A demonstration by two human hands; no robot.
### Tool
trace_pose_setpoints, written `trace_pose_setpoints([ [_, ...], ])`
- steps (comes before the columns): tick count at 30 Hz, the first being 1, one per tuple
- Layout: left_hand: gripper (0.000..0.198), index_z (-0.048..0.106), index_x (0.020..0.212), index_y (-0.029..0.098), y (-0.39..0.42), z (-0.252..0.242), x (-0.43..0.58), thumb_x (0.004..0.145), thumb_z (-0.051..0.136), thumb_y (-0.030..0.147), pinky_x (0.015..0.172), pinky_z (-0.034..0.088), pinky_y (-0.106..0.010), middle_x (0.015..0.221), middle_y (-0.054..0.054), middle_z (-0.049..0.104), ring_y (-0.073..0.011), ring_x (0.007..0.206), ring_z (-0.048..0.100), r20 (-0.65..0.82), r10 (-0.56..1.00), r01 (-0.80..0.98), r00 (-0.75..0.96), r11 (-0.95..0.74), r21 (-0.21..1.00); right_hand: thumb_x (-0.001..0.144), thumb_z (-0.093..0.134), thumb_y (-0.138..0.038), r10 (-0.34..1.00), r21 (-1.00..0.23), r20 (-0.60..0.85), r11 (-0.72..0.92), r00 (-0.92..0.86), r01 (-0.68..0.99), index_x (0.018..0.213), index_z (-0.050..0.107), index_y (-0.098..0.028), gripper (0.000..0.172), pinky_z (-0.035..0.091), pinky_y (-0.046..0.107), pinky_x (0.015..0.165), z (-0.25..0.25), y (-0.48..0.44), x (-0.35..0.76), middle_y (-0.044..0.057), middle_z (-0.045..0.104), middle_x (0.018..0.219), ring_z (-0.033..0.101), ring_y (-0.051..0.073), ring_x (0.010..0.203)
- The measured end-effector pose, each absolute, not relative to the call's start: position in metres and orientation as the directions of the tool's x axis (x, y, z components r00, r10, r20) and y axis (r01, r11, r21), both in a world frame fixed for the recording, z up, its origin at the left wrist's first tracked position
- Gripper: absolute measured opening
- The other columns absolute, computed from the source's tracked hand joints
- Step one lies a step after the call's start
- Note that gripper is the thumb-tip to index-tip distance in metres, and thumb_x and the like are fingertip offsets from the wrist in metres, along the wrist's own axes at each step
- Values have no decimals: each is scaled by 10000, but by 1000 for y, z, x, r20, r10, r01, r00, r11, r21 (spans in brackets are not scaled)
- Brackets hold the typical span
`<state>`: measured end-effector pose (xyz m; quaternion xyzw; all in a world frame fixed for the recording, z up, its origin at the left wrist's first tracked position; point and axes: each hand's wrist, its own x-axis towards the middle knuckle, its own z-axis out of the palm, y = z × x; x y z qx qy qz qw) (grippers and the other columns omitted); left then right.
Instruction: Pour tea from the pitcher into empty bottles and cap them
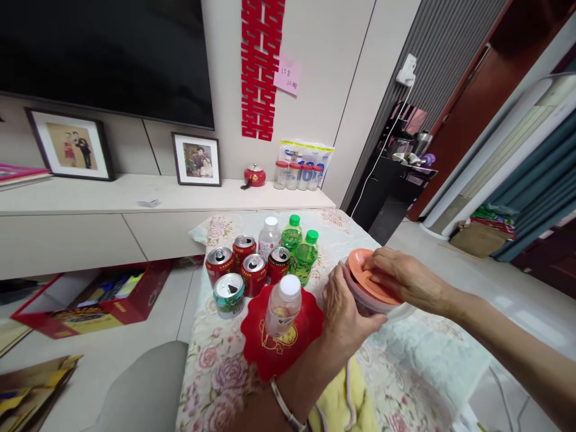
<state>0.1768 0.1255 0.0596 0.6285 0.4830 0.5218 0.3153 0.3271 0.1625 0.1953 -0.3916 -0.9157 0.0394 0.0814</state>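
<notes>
Fingers of the left hand point(344, 315) curve partway round a clear round bowl point(372, 305), thumb spread along its near side, apparently steadying it. Surveying the table from the left, I record a teal can point(228, 295) and four red cans point(254, 276), presumably grouped as alike. Next, one white-capped bottle stands upright on a red scalloped tray point(255, 329), which I judge to serve as its coaster; two green bottles point(306, 257) adjoin behind. Rightward, at the table's right side, the bowl sits between both hands, with an orange dish point(359, 259) over its mouth. On this dish my right hand point(398, 273) closes from above, seemingly controlling its tilt; the thumb's contact I cannot tell.
</notes>
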Motion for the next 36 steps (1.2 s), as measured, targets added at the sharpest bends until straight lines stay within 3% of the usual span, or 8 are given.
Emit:
trace_pose_setpoints([
  [10,1224,229,1541,163,126,57,180,521,898,259,1204,393,-604,1531,-254,463,-456,1455,453,339,941,280,-15,-322,905,1012,487,-210,655,-163,185,756,-733,634,1046,741,-265,263,507,417,857,197,157,329,65,735,987,603,239,984],
  [13,1229,244,1544,155,126,56,182,514,908,258,1195,416,-591,1533,-255,467,-458,1446,465,359,933,281,-25,-338,898,1019,483,-270,727,-230,146,684,-670,692,1078,769,-283,292,521,450,907,198,152,326,64,747,1083,614,256,1043],
  [16,1227,255,1540,142,127,53,185,512,915,260,1182,436,-590,1526,-259,479,-459,1434,481,393,918,295,-45,-364,883,1029,484,-380,806,-274,113,588,-582,761,974,780,-265,322,503,516,966,198,149,319,74,754,1061,618,295,1076],
  [19,1250,249,1545,146,127,51,186,504,928,275,1180,430,-612,1537,-266,471,-469,1441,473,391,918,307,-61,-356,883,997,526,-423,876,-195,153,480,-457,855,867,761,-242,323,518,481,878,197,151,313,87,723,919,618,288,960],
  [21,1261,245,1550,143,127,51,186,503,933,286,1184,424,-615,1554,-277,452,-476,1455,455,376,925,305,-58,-342,889,963,554,-399,894,-131,199,430,-401,893,925,767,-232,273,524,432,816,197,154,313,97,696,925,621,277,933],
  [24,1248,237,1553,129,126,53,185,521,921,281,1208,402,-602,1572,-286,427,-468,1482,424,363,931,292,-26,-340,894,966,523,-373,925,-120,142,368,-351,922,995,780,-224,299,536,411,783,199,157,318,108,675,955,648,260,897],
  [30,1244,216,1567,137,126,53,184,540,904,272,1215,394,-594,1573,-270,418,-458,1477,429,357,934,271,-23,-338,901,970,549,-274,787,-228,61,610,-614,759,1119,779,-285,275,529,447,1003,206,159,330,100,642,1338,621,276,1219],
  [36,1212,219,1565,107,125,56,181,566,885,274,1244,371,-558,1558,-277,423,-439,1494,412,343,939,254,5,-333,908,992,543,-324,725,-196,64,683,-686,704,938,731,-246,210,546,448,874,211,165,330,84,733,992,647,259,964],
])
